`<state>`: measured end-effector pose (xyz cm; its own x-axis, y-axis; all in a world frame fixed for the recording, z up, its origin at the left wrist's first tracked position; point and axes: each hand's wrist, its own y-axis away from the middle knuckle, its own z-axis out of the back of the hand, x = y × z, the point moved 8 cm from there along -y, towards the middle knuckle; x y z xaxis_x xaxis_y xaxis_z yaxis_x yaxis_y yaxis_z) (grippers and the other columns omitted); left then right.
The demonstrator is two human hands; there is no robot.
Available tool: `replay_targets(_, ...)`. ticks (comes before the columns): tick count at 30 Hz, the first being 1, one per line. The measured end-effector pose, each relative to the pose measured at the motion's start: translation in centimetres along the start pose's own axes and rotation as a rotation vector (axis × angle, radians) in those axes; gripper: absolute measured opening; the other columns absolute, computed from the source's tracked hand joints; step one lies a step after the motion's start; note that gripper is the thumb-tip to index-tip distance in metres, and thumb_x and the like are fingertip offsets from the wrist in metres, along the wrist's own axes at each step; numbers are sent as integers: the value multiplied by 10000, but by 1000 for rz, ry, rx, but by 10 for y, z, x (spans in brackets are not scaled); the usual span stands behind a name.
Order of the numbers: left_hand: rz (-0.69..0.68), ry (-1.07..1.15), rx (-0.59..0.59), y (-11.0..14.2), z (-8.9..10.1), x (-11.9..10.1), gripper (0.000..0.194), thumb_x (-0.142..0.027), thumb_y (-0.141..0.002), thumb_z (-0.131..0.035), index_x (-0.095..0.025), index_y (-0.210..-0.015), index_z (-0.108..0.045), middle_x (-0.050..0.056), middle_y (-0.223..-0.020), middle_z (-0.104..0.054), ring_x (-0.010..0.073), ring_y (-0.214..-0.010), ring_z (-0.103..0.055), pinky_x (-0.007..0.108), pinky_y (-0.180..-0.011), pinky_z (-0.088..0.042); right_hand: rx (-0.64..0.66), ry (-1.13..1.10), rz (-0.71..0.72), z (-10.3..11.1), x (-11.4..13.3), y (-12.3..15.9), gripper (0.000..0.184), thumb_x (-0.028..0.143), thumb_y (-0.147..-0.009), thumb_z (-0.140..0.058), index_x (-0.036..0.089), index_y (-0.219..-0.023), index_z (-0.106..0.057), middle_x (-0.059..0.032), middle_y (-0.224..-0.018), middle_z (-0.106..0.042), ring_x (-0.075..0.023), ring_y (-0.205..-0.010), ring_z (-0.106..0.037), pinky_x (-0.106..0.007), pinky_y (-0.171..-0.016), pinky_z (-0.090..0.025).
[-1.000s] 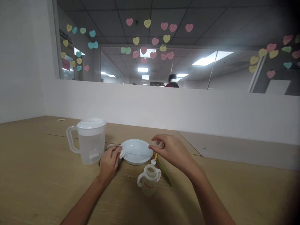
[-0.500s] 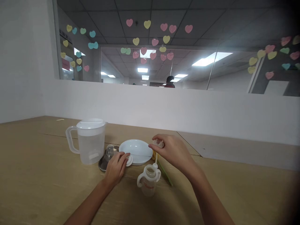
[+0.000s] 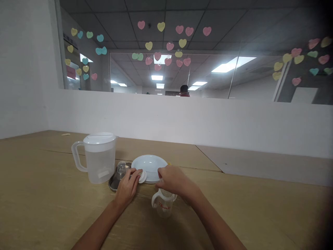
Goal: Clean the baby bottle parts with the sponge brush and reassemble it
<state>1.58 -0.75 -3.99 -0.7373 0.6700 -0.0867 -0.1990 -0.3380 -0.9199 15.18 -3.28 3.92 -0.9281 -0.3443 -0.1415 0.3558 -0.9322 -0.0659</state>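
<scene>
White plastic cap [image 3: 142, 176] is gripped by the left hand [image 3: 127, 187]; the right hand [image 3: 174, 182], grip unclear, is curved over a translucent two-handled baby bottle [image 3: 163, 206], with a glossy white plate [image 3: 149, 164] at 12 o'clock.

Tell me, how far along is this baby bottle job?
Already apart: a clear teat stands on a steel dish. In hand: the left hand grips a white round cap, and the right hand is over the top of the handled baby bottle. Left: the cap isn't fitted onto anything yet.
</scene>
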Motion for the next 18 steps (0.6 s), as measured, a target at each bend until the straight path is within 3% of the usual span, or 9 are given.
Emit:
replay_targets(3,-123,43,-76,1,11,-12,248,-155,-876,-422,-170,-1075,-570,81,-928,-590,136,-872,-598,256,-778,-520,-60,-51,36,-4,5,-4,406,439,-735,-602,132,-999,-622,-122,-946,-665,-238,-872,-617,-272,-659,-423)
replay_targets(6,-283,166,-113,5,18,-34,194,-168,-866,-458,-181,-1004,-594,58,-872,-617,136,-885,-606,251,-798,-525,-86,-166,206,-11,20,-6,493,448,-670,-653,142,-1050,-582,-103,-1006,-646,-230,-908,-604,-268,-685,-423)
replay_targets(9,-279,262,-97,5,19,-42,152,-224,-862,-486,-177,-954,-597,48,-865,-625,140,-892,-609,257,-800,-535,-21,-212,303,-21,31,-8,383,392,-656,-658,156,-951,-597,-65,-906,-658,-194,-829,-608,-231,-597,-381)
replay_targets(13,-336,219,-103,0,25,-41,206,-196,-893,-417,-195,-995,-596,34,-856,-601,118,-889,-585,248,-799,-519,-76,-130,268,-13,35,-8,223,291,-696,-583,145,-864,-597,-65,-832,-652,-167,-750,-592,-226,-556,-323)
replay_targets(18,-452,219,-137,-5,40,-36,244,-103,-876,-398,-205,-1023,-564,14,-823,-588,111,-896,-554,269,-826,-491,-126,-31,203,1,44,0,199,217,-700,-531,130,-857,-617,-82,-804,-650,-185,-738,-591,-261,-636,-352)
